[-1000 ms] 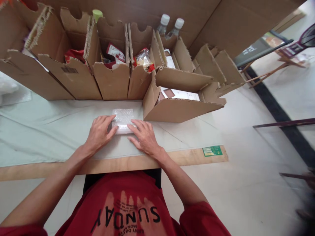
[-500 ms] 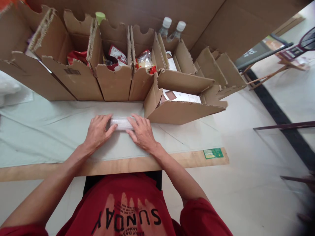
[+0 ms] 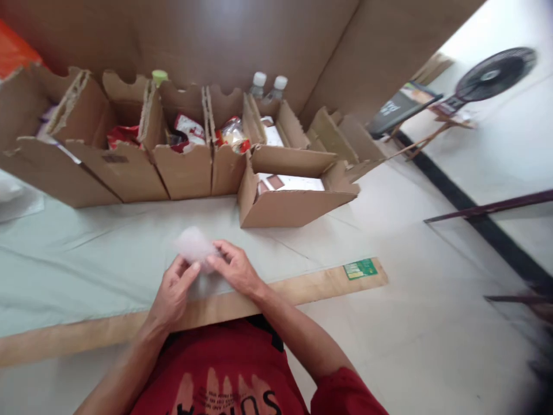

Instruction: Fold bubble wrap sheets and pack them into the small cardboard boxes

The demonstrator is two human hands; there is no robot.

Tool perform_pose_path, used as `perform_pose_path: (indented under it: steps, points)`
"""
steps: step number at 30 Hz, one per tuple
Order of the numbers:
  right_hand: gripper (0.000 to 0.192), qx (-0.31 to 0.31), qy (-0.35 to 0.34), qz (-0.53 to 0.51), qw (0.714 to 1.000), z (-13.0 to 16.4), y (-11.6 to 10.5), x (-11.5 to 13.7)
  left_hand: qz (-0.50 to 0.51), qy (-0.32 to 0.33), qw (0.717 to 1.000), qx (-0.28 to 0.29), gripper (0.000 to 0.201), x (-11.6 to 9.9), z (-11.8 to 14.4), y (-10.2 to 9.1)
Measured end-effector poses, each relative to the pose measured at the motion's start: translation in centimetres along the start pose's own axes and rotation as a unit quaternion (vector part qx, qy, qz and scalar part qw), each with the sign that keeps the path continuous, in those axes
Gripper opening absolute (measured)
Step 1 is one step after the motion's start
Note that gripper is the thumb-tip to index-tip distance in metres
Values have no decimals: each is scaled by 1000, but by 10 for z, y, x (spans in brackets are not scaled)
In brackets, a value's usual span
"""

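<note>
A small roll of clear plastic wrap, perhaps bubble wrap [image 3: 194, 246], is tilted up between my two hands, its surface smeared by motion. My left hand [image 3: 175, 285] pinches its lower left side with thumb and fingers. On the other side, my right hand [image 3: 235, 268] grips the lower right end, thumb on top. Whether anything is wrapped inside the roll cannot be seen. Both hands are over the pale green cloth [image 3: 108, 276] near the table's wooden front edge [image 3: 298, 291].
Cardboard bins [image 3: 185, 173] line the back, several holding packets. An angled cardboard box [image 3: 294, 204] with white cartons stands in front at right. Two white-capped bottles [image 3: 259, 80] rise behind. A plastic bundle [image 3: 17, 199] lies far left, a fan [image 3: 492, 75] far right.
Both hands have drawn closer to my body and nearer each other. The plastic roll, lying flat on the cloth before, is now tilted up in my fingers. The camera view has shifted.
</note>
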State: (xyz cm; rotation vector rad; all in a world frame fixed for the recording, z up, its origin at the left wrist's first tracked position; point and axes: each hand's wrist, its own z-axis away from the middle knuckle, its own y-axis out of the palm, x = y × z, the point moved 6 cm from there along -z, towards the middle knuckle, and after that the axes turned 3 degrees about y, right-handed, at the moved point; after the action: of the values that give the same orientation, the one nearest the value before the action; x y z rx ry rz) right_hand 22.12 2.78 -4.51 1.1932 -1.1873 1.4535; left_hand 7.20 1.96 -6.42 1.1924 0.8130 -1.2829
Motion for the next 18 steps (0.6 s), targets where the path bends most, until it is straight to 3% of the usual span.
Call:
perform_pose_path:
  steps: [4,9,14,18]
  points:
    - [39,-25,-21,12,999,25,-14,7,-53,-26,998,15,63,2,2,6]
    - [79,8,11,49,999,35,-42,29,-221,23,973,53,56,-12,7,19]
    - [36,-36,17,20,999,34,-59,38,-140,-21,978,151,63,-14,10,38]
    - [44,0,14,65,998,39,-70,41,-154,-43,965,208,52,-13,11,47]
